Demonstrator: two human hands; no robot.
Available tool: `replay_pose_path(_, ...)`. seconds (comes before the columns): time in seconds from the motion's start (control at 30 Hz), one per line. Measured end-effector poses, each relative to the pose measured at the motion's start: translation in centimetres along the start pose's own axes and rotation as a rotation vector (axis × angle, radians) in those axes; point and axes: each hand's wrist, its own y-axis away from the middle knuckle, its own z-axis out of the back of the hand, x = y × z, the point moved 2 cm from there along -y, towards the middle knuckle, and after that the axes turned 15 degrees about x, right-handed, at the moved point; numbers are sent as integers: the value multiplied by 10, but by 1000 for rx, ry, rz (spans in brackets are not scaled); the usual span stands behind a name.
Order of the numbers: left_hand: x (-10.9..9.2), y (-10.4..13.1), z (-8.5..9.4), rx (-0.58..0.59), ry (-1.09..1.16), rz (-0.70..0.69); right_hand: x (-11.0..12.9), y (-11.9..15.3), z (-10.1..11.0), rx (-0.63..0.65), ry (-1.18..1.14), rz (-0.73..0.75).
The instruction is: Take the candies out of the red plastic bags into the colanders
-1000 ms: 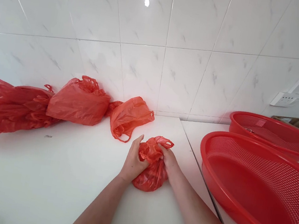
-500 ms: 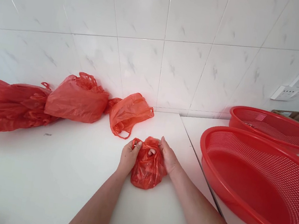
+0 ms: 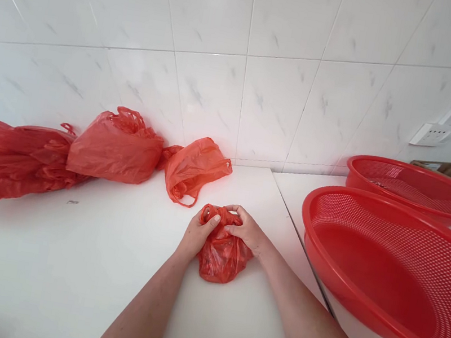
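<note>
Left hand (image 3: 195,235) and right hand (image 3: 251,233) have fingers (image 3: 234,230) gripping the red bag (image 3: 221,262) up top, where hard tugging could tear it

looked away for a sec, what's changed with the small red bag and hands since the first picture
The left hand, earlier spread open beside the small red bag, has closed its thumb on the bag's upper left. The right hand has shifted, thumb and fingers now spread at the bag's top; the loop beside it no longer shows there. The other red bags and red baskets stayed put.
</note>
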Motion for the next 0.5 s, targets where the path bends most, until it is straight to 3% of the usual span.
replay_pose_path(0.17,2,-1,-4,0,68,-7,-6,-3,6,-149,209,-40)
replay_pose_path(0.4,1,-1,-3,-62,10,-26,0,0,2,-62,57,-77)
replay_pose_path(0.5,-1,-1,-4,-53,-39,-44,-1,0,1,-83,120,-66)
